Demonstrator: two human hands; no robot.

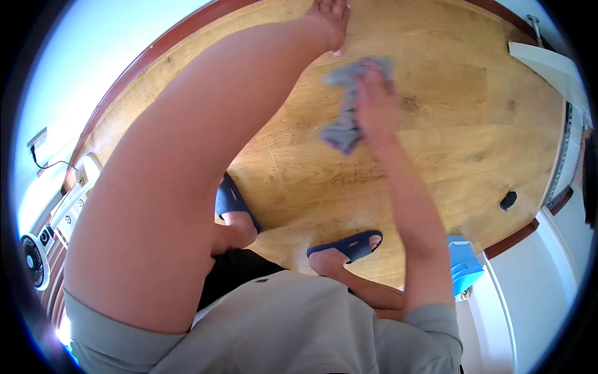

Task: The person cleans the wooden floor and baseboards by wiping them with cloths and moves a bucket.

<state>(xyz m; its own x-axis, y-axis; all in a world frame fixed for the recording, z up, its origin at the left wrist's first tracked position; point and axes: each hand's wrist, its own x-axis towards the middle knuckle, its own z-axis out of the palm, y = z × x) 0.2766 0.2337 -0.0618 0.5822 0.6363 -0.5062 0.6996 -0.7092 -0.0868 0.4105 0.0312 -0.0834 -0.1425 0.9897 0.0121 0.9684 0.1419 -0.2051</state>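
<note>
My right hand (377,106), blurred by motion, presses a crumpled grey cloth (344,128) on the wooden floor (448,131), right of the middle of the view. The cloth spreads out to the left of my fingers. Farther up, at the top edge of the view, my left hand (330,20) rests on the floor with its fingers stretched out, holding nothing. Its fingertips are partly cut off by the frame.
Dark blue slippers (359,247) are on my feet. A blue container (464,265) stands at the lower right. Near the right edge lies a small black object (508,200). At the left are a fan (32,262) and a wall socket with a cable.
</note>
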